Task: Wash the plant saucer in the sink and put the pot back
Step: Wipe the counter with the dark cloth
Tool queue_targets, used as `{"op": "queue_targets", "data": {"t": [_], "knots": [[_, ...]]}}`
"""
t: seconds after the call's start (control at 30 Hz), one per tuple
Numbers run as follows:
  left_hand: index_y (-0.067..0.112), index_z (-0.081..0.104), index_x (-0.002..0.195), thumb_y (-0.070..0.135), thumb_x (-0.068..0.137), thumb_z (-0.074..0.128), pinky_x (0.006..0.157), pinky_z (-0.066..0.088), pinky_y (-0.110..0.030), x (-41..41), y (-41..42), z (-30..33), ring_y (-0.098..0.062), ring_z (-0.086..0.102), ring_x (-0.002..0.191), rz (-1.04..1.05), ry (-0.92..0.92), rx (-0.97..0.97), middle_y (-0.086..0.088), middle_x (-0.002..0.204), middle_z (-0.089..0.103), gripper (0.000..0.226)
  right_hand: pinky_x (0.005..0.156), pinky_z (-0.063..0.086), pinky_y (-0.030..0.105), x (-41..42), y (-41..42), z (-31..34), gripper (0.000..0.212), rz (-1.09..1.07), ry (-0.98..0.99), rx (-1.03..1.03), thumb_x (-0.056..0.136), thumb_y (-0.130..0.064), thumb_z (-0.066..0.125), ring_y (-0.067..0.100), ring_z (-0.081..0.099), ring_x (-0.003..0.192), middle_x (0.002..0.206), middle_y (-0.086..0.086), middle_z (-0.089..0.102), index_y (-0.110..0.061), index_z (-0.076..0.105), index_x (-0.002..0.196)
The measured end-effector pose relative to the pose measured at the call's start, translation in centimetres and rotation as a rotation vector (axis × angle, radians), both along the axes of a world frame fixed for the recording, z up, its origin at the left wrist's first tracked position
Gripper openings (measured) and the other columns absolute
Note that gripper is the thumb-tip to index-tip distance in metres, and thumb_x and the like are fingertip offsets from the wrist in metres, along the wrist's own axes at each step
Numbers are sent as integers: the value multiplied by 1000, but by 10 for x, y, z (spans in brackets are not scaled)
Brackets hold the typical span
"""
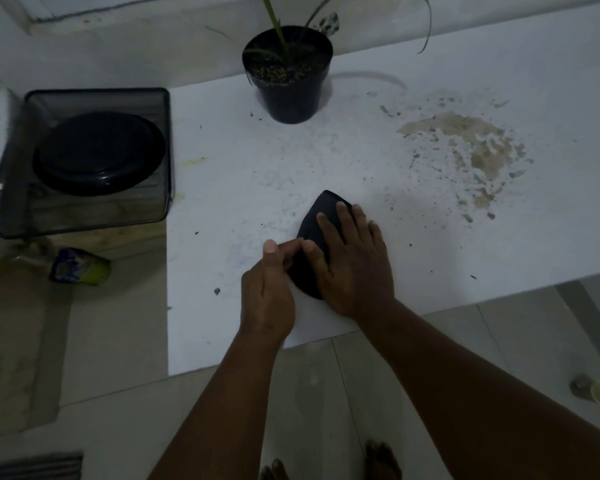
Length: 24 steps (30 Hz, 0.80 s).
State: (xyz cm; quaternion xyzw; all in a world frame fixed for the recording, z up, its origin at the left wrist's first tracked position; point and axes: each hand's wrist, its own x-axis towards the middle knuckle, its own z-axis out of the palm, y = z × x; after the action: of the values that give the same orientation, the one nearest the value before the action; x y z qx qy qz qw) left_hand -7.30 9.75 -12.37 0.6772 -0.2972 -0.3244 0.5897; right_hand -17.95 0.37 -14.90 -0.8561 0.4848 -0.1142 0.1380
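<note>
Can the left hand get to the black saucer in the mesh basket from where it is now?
Probably yes, once it lets go. The left hand pinches the dark object that the right hand presses on. The saucer lies in the open-topped mesh basket, with bare table between.

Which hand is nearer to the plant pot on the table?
Right. The right hand lies flat on a black cloth, below the plant pot. The left hand pinches the cloth's near edge, farther back.

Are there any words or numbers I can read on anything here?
None can be read.
The small blue and green packet on the floor has print, but it is too blurred to read.
The black plastic plant pot and black round saucer show no label.
</note>
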Motion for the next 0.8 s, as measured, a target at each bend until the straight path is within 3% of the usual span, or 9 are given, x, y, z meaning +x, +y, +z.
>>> {"op": "queue_targets", "data": {"t": [0.2,0.33,0.5,0.67,0.8], "knots": [[17,71,118,50,104,24,106,48,-26,39,33,-5,-12,68,117,290,44,-70,-1,116,76,60,126,12,50,31,25,4,79,55,27,-16,99,-73,13,30,9,158,170,10,18,-25,33,159],[17,71,117,47,105,22,109,47,-31,69,48,-5,-11,68,117,373,-19,-81,5,114,75,58,126,12,51,49,40,3,78,89,32,-11,99,-74,18,30,7,158,170,10,16,-25,31,159],[20,70,121,47,105,21,108,45,-21,95,59,1,-3,64,119,395,-77,-45,9,117,73,58,126,11,51,76,64,6,80,121,44,-2,99,-74,16,31,7,157,171,10,15,-25,31,160],[29,70,121,45,108,23,115,39,-30,113,67,-2,7,55,123,403,-106,49,22,120,68,51,126,12,52,101,83,6,81,153,8,-1,99,-74,17,32,9,157,170,10,17,-23,34,159],[37,69,117,47,107,27,110,39,-22,117,69,-4,4,56,125,359,-94,66,16,126,68,44,126,13,52,116,93,5,82,170,-1,-6,98,-75,17,33,9,157,169,10,20,-23,37,157]]}}
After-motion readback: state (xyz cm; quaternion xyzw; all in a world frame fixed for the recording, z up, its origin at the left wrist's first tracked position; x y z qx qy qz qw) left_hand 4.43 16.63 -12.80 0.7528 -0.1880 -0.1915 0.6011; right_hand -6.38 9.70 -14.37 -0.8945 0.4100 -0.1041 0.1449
